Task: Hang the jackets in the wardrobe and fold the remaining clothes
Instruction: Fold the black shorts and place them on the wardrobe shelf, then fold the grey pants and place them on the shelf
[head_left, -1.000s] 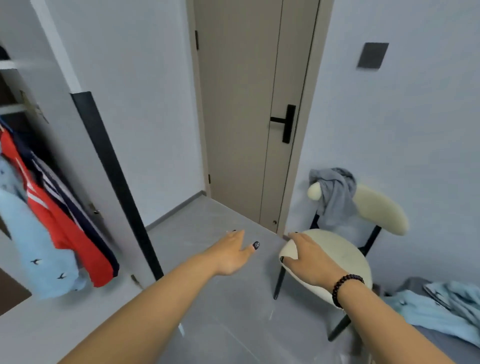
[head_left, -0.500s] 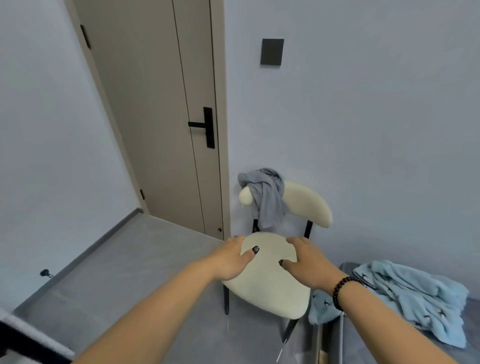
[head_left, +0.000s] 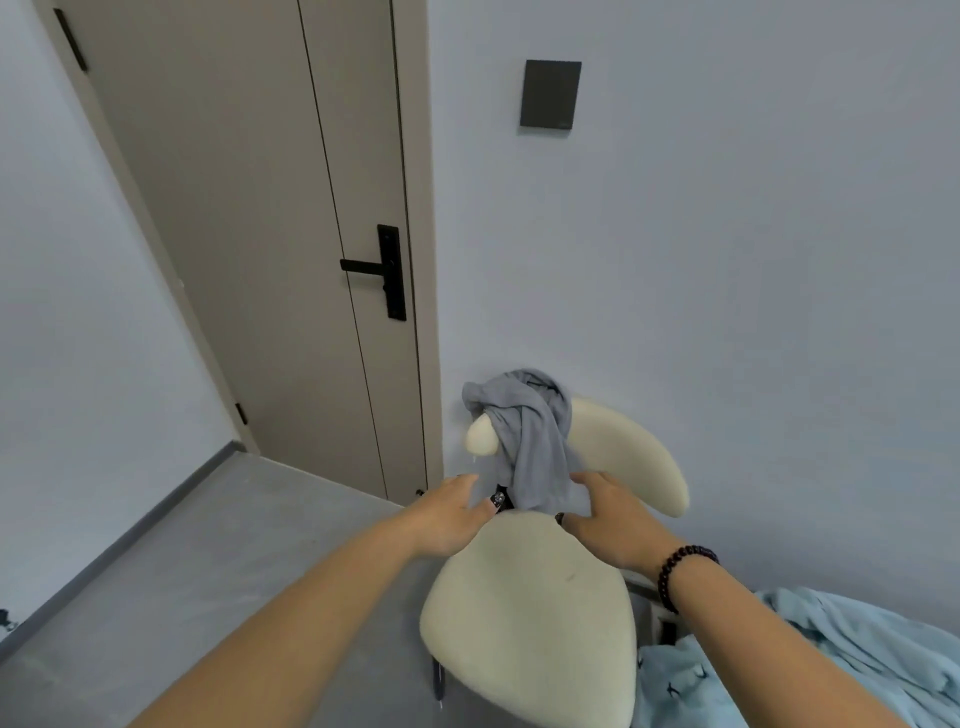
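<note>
- Two hands reach out over one chair (head_left: 524, 613). The left hand (head_left: 449, 519) has its fingers straight and loosely spread and holds nothing; its fingertips are just left of the hanging cloth, and whether they touch it cannot be told.
- The right hand (head_left: 605, 519) lies against the lower right edge of the cloth with its fingers slightly bent; whether they have closed on the fabric cannot be told.
- One grey garment (head_left: 530, 441) is draped over the left end of the chair's cream backrest (head_left: 634, 457), bunched at the top and hanging down between the two hands, just beyond the fingertips.
- One light blue garment (head_left: 852, 660) with small dark marks lies crumpled below and to the right of the right forearm, near the chair seat.
- One beaded bracelet (head_left: 680, 571) circles the right wrist.
- One beige door (head_left: 249, 234) stands shut beyond the left hand, with one black handle (head_left: 379, 270).
- One dark square plate (head_left: 550, 101) sits on the wall high above the hands.
- The chair seat, under both wrists, carries nothing.
</note>
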